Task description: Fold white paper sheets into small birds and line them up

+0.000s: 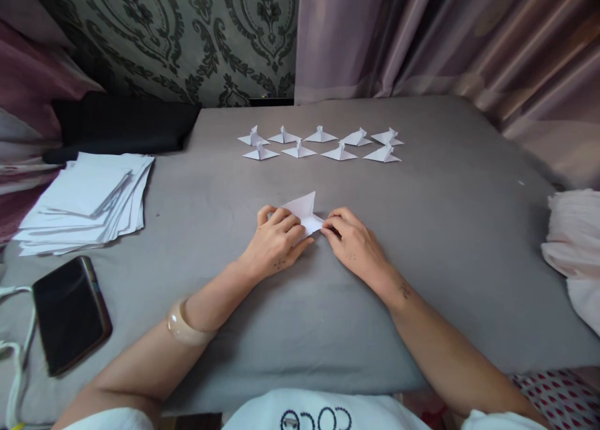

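A partly folded piece of white paper [307,214] is between my two hands, low over the grey cloth, with one pointed flap standing up. My left hand [280,236] grips its left side, fingers curled over the paper and thumb at the near edge. With thumb and forefinger, my right hand [349,236] pinches the pointed right corner. The paper's left part is hidden under my left fingers. Farther back, several folded white paper figures [299,150] with pointed wings stand in two rows.
On the left lies a stack of white paper sheets [89,199], with a black cloth item [126,124] behind it. A dark phone [70,314] and a white cable [23,342] are at the near left. Pale bunched fabric [574,249] sits at the right edge. Curtains [365,36] hang behind.
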Demonstrator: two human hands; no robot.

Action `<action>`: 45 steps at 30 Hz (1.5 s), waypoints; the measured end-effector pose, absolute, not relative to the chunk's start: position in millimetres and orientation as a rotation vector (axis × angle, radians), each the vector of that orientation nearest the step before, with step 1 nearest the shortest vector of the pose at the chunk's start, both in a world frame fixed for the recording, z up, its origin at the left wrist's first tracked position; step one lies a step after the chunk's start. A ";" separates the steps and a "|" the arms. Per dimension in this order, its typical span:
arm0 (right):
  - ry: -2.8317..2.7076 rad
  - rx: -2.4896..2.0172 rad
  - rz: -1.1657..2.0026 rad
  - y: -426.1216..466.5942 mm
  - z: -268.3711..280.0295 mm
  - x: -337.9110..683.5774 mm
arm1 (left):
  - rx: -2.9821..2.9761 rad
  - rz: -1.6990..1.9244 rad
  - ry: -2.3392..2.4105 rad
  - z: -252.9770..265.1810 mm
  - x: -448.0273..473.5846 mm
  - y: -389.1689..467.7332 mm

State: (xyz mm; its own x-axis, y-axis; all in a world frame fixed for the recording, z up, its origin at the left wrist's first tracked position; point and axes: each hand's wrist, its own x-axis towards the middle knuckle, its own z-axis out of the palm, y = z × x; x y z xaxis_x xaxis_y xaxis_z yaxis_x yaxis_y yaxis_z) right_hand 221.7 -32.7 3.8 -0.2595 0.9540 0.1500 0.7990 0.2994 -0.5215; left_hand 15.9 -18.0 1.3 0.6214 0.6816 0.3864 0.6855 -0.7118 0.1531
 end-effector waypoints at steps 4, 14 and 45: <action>-2.048 -1.581 0.585 -29.6 4.0 221.6 | -2.778 -0.713 -1.295 2.2 20.6 -20.1; -1.973 -1.638 0.570 -25.9 0.7 215.1 | -2.643 -0.732 -1.688 -3.1 35.6 -16.1; -2.100 -1.296 0.492 -32.7 -8.2 213.1 | -2.984 -0.706 -2.051 5.3 13.1 -9.3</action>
